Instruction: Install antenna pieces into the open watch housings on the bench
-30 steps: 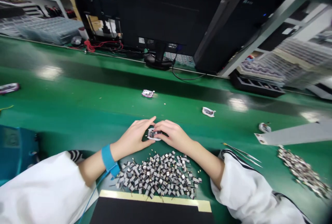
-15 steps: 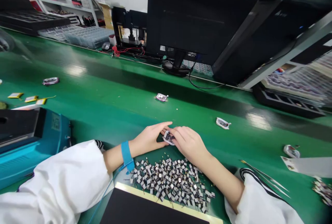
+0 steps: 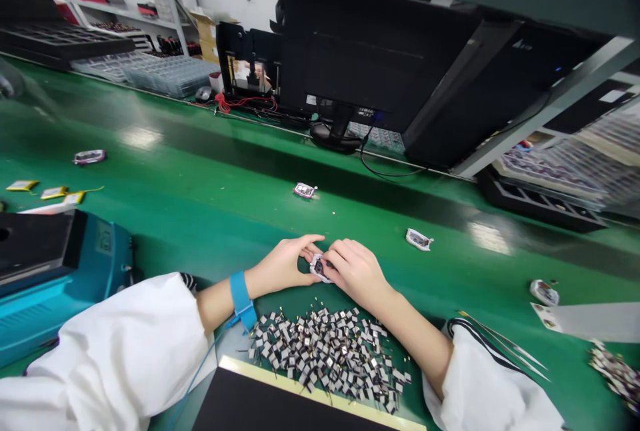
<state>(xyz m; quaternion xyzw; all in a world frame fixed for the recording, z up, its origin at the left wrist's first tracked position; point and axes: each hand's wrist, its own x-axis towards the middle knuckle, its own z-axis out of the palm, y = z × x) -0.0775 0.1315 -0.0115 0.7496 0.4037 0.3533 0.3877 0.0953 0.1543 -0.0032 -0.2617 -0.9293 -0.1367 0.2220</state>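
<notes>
A small white device casing (image 3: 319,270) with dark electronics inside sits between my two hands above the green bench. My left hand (image 3: 286,263) grips its left side, thumb below and fingers behind, with a blue wrist strap (image 3: 241,294) on that wrist. Curled over the right end of the casing, the fingers of my right hand (image 3: 357,270) press at its inside; whether they pinch a smaller part is hidden. Just below lies a pile of small grey, square parts with short dark leads (image 3: 325,348).
Similar open casings (image 3: 305,190), (image 3: 419,239), (image 3: 545,292) lie across the green bench (image 3: 225,218). Tweezers (image 3: 505,344) lie by my right sleeve. A teal machine (image 3: 107,251) and yellow battery cells (image 3: 54,192) are at left; a monitor (image 3: 370,51) stands behind.
The view has shifted slightly, so most things sit a little further left. My right fingers are more bent over the casing, which stays held between both hands.
</notes>
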